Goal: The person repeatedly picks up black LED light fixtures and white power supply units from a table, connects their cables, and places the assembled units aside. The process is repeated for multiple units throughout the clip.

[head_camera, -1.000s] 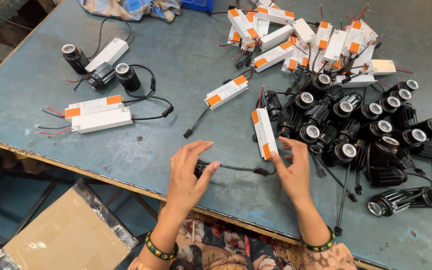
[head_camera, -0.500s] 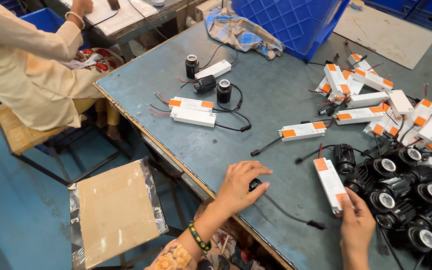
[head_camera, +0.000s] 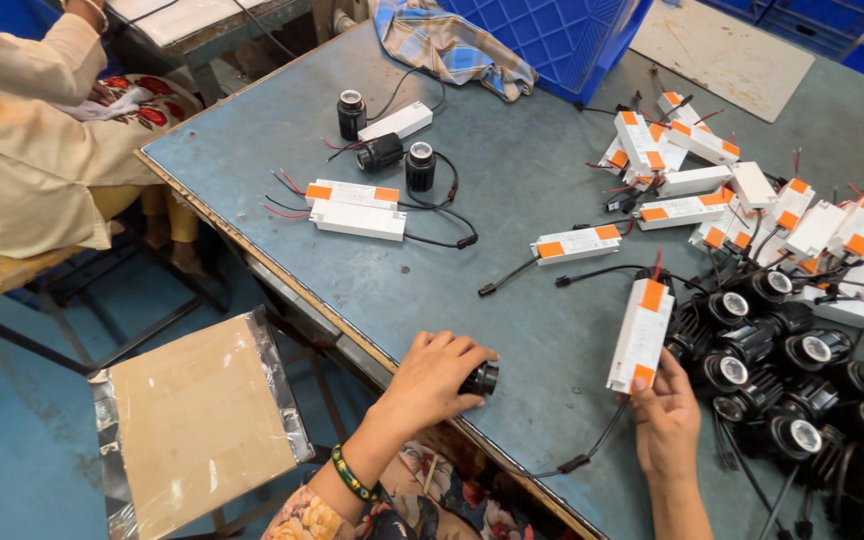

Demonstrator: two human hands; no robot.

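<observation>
My left hand [head_camera: 430, 380] is closed over a small black cylindrical lamp fitting [head_camera: 480, 378] lying near the front edge of the grey-blue table [head_camera: 512, 190]. A thin black cable [head_camera: 592, 450] runs along the table toward my right hand [head_camera: 664, 415]. That hand touches the near end of a long white driver box with orange ends [head_camera: 640, 335], fingers curled at its lower corner. Just right of it lies a heap of black spotlight housings [head_camera: 802, 380].
A pile of white-and-orange driver boxes [head_camera: 742, 200] lies at the far right. Two more drivers [head_camera: 354, 208] and three black fittings [head_camera: 384, 150] sit at the far left. A blue crate [head_camera: 552, 40], a cloth [head_camera: 452, 45], a seated person [head_camera: 22, 140] and a cardboard-topped stool [head_camera: 197, 420] surround the table.
The view has swung further left and back. My left hand has closed over the black fitting near the table edge, and my right hand has come up to the white driver's end.
</observation>
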